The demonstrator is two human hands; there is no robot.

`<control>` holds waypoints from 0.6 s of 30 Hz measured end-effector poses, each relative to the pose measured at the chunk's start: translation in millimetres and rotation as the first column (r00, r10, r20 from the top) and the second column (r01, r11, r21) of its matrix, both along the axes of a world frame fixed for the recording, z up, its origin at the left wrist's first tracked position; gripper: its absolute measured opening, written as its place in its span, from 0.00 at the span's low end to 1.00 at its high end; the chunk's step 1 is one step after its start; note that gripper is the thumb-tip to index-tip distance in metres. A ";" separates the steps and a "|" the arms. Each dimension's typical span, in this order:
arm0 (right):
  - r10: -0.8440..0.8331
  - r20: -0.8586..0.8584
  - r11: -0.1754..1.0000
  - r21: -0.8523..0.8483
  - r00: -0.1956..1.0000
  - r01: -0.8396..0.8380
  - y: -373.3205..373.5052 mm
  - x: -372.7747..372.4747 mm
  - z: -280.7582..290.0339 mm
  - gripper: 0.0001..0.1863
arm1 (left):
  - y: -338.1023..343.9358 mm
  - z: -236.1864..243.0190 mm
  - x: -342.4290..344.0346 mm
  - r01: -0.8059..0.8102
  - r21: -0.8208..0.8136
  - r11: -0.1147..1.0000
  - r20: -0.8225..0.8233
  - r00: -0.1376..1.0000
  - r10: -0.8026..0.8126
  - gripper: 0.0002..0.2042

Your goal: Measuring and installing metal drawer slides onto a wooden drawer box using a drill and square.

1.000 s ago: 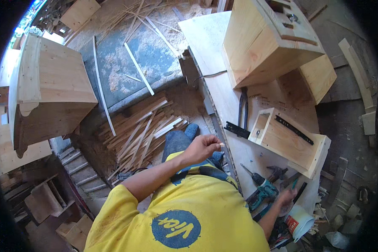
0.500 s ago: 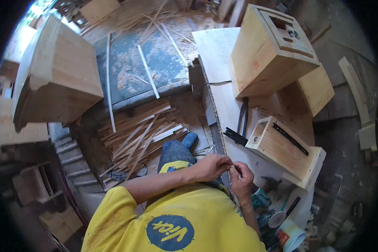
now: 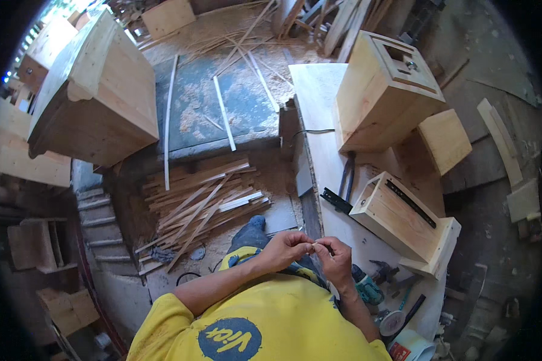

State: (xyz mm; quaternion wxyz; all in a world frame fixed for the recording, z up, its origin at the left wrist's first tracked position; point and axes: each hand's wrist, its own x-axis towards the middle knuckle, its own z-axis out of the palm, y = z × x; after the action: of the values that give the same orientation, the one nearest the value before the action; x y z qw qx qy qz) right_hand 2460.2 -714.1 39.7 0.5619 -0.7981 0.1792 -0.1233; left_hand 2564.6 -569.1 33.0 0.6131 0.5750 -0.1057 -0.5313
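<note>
In front of my waist, my left hand (image 3: 285, 250) and my right hand (image 3: 335, 259) meet fingertip to fingertip. Both are closed in a pinch around something small and pale, too little of which shows to name. To their right, a wooden drawer (image 3: 394, 222) with a black slide rail (image 3: 411, 204) along its side lies on the pale board-topped bench (image 3: 319, 144). A loose black drawer slide (image 3: 336, 200) rests by the drawer's end, beside a dark long-handled tool (image 3: 347, 175). Nearest my right forearm are a teal power drill (image 3: 367, 289) and a hammer (image 3: 384, 271).
A wooden cabinet (image 3: 373, 108) stands on the bench's far part, another (image 3: 111, 108) at far left. Thin wood strips (image 3: 199, 207) are heaped on the floor ahead. A white tub (image 3: 414, 348) sits low on the right, near a round disc (image 3: 392, 323).
The view has shifted, so the bench and cabinets sit lower in the picture. My hands stay together, still pinching, and appear slightly further left.
</note>
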 end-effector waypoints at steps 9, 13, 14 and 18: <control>-0.162 -0.023 0.984 0.069 0.987 0.163 24.7 53.1 32.6 0.05 | 6.3 27.0 42.4 -0.122 -0.146 0.982 0.590 0.786 0.185 0.06; -0.173 0.042 0.981 -0.077 0.984 0.176 30.5 72.7 44.4 0.05 | 6.0 29.3 59.7 -0.234 -0.329 0.915 0.448 0.814 0.369 0.05; -0.189 0.032 0.982 -0.006 0.981 0.190 31.7 75.5 45.8 0.05 | 8.3 28.4 63.0 -0.250 -0.338 0.907 0.244 0.908 0.342 0.05; -0.216 0.073 0.957 0.213 0.974 0.196 34.1 83.4 47.7 0.05 | 11.7 27.7 74.0 -0.318 -0.450 0.835 -0.170 0.948 0.270 0.07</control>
State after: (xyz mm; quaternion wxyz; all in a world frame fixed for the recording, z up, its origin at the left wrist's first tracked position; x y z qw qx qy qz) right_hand 2543.7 -680.0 87.4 0.6330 -0.7062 0.2461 -0.2001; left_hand 2638.6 -557.5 60.7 0.8131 0.3906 -0.1114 -0.4170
